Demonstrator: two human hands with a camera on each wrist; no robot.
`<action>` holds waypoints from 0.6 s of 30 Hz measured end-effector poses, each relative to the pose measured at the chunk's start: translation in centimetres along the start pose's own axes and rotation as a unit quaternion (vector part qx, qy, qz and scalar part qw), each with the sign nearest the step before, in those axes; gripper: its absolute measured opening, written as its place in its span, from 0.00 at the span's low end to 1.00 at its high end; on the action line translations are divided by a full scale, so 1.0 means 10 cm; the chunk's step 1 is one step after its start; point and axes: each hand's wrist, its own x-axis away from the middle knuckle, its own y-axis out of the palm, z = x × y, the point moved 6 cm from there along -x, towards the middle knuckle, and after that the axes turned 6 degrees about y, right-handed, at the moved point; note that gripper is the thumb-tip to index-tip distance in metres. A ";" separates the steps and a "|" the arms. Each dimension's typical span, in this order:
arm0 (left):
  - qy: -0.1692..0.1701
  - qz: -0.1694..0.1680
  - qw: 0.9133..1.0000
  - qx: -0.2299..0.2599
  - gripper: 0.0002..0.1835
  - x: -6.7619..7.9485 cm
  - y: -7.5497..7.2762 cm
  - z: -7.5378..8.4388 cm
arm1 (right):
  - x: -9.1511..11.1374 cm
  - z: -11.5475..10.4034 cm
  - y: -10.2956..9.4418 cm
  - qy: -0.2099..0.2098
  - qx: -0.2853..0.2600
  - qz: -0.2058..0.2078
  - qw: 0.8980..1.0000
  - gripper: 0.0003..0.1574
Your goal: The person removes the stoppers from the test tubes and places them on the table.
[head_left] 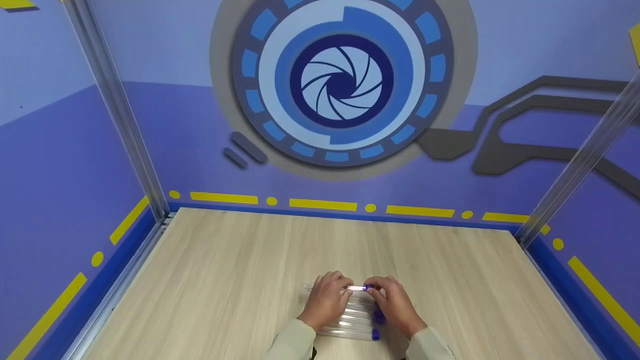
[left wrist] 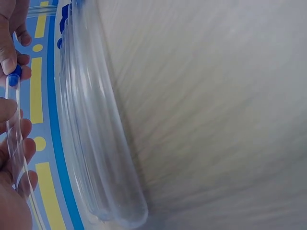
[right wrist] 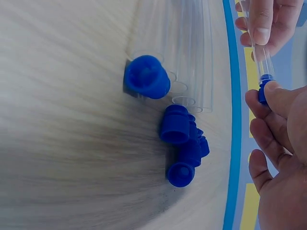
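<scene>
My left hand (head_left: 327, 298) holds a clear test tube (left wrist: 15, 139) sideways above the table, fingers and thumb around its body. At the tube's mouth, my right hand (head_left: 397, 304) pinches a blue cap (right wrist: 263, 93) between thumb and fingers; the cap's narrow end shows inside the rim. Below both hands, several clear test tubes (left wrist: 91, 105) lie side by side on the table. The one nearest me has a blue cap (right wrist: 146, 76) at its mouth, while others show open mouths. Several loose blue caps (right wrist: 175, 125) are bunched beside those open ends.
The wood-grain table (head_left: 225, 280) extends around the tubes on all sides. Behind it stands a blue printed wall panel (head_left: 175, 135) with yellow dashes, and metal posts (head_left: 115, 105) rise at the back corners.
</scene>
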 end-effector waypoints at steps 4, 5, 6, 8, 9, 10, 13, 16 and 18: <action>-0.011 -0.013 1.000 -0.007 0.05 0.00 0.02 -0.01 | 0.00 0.02 0.00 0.014 -0.002 -0.001 1.000 0.11; -0.013 -0.016 1.000 -0.010 0.06 0.00 0.02 -0.02 | 0.00 0.03 0.00 0.017 -0.003 0.000 1.000 0.11; -0.014 -0.017 1.000 -0.012 0.06 0.00 0.02 -0.02 | 0.00 0.04 0.00 0.021 -0.003 0.001 1.000 0.11; -0.018 -0.022 0.999 -0.014 0.06 0.00 0.03 -0.02 | 0.00 0.05 -0.01 0.022 -0.003 0.006 1.000 0.11; -0.020 -0.023 0.999 -0.016 0.07 0.01 0.03 -0.02 | 0.00 0.05 -0.01 0.021 -0.003 0.010 1.000 0.11; -0.021 -0.024 0.999 -0.017 0.07 0.01 0.03 -0.03 | 0.00 0.06 -0.02 0.021 -0.003 0.013 1.000 0.11; -0.022 -0.025 0.999 -0.017 0.07 0.01 0.04 -0.04 | 0.00 0.07 -0.03 0.022 -0.001 0.023 1.000 0.12; -0.020 -0.022 0.999 -0.020 0.06 0.02 0.05 -0.04 | 0.01 0.10 -0.03 0.030 0.000 0.025 0.999 0.12; -0.019 -0.019 0.999 -0.026 0.07 0.02 0.06 -0.04 | 0.01 0.11 -0.04 0.029 0.001 0.028 0.999 0.12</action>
